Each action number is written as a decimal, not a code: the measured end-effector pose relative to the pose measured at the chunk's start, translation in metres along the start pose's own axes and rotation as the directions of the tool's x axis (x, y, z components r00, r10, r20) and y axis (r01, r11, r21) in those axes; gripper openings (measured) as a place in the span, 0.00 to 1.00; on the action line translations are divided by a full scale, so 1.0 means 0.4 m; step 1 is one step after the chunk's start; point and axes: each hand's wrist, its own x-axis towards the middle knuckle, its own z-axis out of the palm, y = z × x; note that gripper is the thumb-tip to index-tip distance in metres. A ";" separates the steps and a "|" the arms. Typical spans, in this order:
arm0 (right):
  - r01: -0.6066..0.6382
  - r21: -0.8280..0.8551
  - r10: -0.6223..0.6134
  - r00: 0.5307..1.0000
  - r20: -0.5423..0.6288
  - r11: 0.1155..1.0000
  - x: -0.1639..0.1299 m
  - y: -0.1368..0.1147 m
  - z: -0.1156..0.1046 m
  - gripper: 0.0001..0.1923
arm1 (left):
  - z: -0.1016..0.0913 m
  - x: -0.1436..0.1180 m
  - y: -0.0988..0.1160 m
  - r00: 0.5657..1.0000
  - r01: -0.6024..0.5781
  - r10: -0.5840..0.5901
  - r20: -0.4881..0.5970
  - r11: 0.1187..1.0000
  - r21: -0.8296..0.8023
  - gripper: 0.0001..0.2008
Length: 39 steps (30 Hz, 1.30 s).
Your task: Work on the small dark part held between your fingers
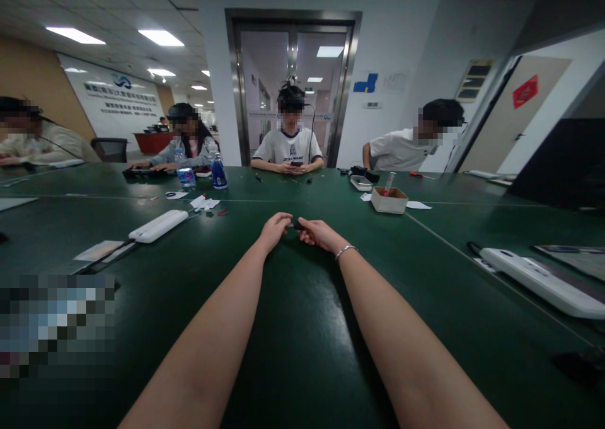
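Both arms reach forward over the dark green table (293,328). My right hand (322,235) is closed around one end of a small black object (297,225), thumb on top; a silvery bracelet circles that wrist. At the object's other end, my left hand (275,232) has its fingers bent together in a pinch, with a small lighter bit between the fingertips and the black part. The piece is too small to name. Its underside and part of its length are hidden by my fingers.
White power strips (158,226) lie left and right. Ahead right stands a small open box (389,200); ahead left are a blue bottle (218,172), a cup (186,177) and paper scraps (205,203). Several people sit around the table, one opposite holding a phone (296,164).
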 end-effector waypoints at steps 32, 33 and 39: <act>0.023 0.003 -0.023 1.000 0.020 1.000 0.011 0.012 -0.008 0.16 | 0.007 -0.001 0.000 0.997 -0.035 0.037 0.074 0.999 -0.026 0.11; 0.026 0.000 -0.026 0.999 0.022 1.000 0.010 0.011 -0.008 0.16 | 0.006 -0.002 0.000 0.996 -0.035 0.037 0.087 0.999 -0.018 0.12; 0.023 -0.001 -0.023 0.999 0.035 1.000 0.005 0.007 -0.006 0.17 | 0.008 0.002 -0.003 0.998 -0.006 0.007 0.059 1.000 -0.022 0.12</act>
